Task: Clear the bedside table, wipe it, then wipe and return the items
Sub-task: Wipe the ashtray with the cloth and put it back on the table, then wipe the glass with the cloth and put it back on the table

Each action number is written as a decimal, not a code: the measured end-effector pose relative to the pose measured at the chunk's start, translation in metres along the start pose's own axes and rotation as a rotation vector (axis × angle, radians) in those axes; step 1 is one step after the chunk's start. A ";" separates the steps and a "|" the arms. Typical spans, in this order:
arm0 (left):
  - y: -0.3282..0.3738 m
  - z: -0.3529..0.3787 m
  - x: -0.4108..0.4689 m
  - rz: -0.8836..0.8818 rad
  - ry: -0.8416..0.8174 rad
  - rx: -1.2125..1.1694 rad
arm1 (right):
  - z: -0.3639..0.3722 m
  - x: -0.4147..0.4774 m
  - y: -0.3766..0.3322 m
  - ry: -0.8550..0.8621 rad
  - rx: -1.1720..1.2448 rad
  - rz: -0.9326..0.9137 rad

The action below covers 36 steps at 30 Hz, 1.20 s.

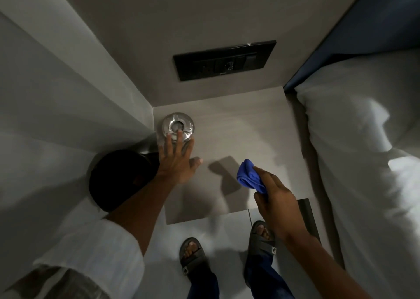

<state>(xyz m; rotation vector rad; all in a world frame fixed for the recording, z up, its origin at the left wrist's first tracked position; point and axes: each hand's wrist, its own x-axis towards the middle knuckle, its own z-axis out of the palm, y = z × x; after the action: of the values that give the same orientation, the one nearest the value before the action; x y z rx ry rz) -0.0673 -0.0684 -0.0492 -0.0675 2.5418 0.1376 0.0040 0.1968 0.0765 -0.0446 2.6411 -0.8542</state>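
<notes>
A round clear glass ashtray sits at the back left corner of the grey bedside table. My left hand is spread flat just in front of it, fingertips touching its near rim, not gripping. My right hand hovers over the table's front right part and holds a bunched blue cloth. The rest of the tabletop is bare.
A round black bin stands on the floor left of the table, against the wall. A black switch panel is on the wall behind. A bed with white bedding borders the table's right side. My sandalled feet stand on the tiled floor.
</notes>
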 end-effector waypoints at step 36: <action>0.539 -0.095 -0.124 0.957 0.310 0.122 | -0.224 -0.178 0.197 0.890 0.244 0.566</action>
<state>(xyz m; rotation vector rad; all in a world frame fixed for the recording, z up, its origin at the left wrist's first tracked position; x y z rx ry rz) -0.0602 0.4581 0.1441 1.2606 2.6499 0.3560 0.1078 0.5081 0.1905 1.3566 2.9684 -1.1397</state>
